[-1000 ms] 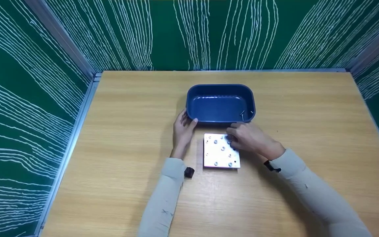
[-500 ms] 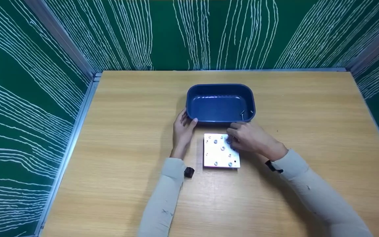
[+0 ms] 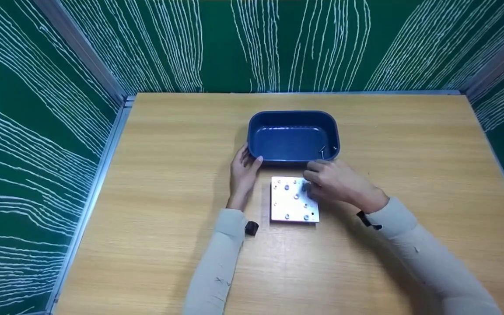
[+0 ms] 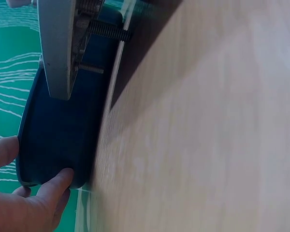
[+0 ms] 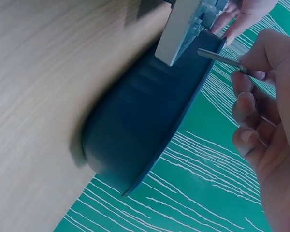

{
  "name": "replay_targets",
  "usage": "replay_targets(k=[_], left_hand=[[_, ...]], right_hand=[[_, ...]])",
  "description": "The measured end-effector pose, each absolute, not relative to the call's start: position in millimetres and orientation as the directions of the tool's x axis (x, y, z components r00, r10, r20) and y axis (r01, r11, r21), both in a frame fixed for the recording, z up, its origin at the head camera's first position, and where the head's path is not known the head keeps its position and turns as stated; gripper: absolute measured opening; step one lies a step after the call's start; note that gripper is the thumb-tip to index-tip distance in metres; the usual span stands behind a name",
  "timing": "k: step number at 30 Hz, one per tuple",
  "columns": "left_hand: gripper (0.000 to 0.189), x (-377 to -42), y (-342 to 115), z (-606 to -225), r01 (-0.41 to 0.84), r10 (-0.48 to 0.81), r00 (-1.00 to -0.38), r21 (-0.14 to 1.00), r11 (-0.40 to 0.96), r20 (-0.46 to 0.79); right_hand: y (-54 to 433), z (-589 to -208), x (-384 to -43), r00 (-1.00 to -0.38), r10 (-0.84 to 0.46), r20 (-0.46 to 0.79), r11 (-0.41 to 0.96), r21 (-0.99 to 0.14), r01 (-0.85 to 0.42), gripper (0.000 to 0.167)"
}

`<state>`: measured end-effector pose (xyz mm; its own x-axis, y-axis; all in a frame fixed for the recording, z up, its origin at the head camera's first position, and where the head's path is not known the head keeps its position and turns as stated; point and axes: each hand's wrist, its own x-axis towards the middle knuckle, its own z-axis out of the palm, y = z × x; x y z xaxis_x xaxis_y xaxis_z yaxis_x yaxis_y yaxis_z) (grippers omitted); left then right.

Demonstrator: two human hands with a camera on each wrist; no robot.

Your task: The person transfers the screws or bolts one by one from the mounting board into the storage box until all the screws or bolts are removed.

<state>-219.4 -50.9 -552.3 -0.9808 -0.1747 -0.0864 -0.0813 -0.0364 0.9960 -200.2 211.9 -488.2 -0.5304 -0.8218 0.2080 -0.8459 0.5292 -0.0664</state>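
Observation:
A square silvery metal plate (image 3: pixel 287 205) with several bolts and small holes sits in front of a dark blue tray (image 3: pixel 293 144). Threaded bolt ends (image 4: pixel 106 30) stick out from the plate's underside in the left wrist view. My left hand (image 3: pixel 243 175) grips the tray's front left corner, thumb at the front and fingers along the side. Over the plate's far right corner, my right hand (image 3: pixel 333 181) pinches a thin metal bolt (image 5: pixel 217 57) between thumb and index finger. Its other fingers are loosely curled. The bolt's head is partly hidden by the fingertips.
A few loose screws (image 3: pixel 322 153) lie in the tray's front right corner. The wooden table (image 3: pixel 169 183) is bordered by metal rails and green walls (image 3: pixel 221 48) with white wavy lines at the back and sides.
My right hand has shifted slightly to the right, and its forearm has swung a little outward. The left hand, tray and plate look practically unmoved.

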Motion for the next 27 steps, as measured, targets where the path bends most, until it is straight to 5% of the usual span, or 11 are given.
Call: replay_targets(k=[6,27], left_hand=[[0.063,-219.8,-50.0,-551.6,-0.064,-0.177,-0.981,0.996,-0.064,-0.075],[0.065,-219.3,-49.9,-550.2,-0.119,-0.195,-0.974,0.993,0.02,-0.113]], right_hand=[[212.7,-483.8,-203.3,-0.478,-0.837,0.265,0.488,-0.033,-0.872,0.018],[216.2,-457.1,-233.3,-0.458,-0.837,0.298,0.49,0.04,-0.871,0.012]])
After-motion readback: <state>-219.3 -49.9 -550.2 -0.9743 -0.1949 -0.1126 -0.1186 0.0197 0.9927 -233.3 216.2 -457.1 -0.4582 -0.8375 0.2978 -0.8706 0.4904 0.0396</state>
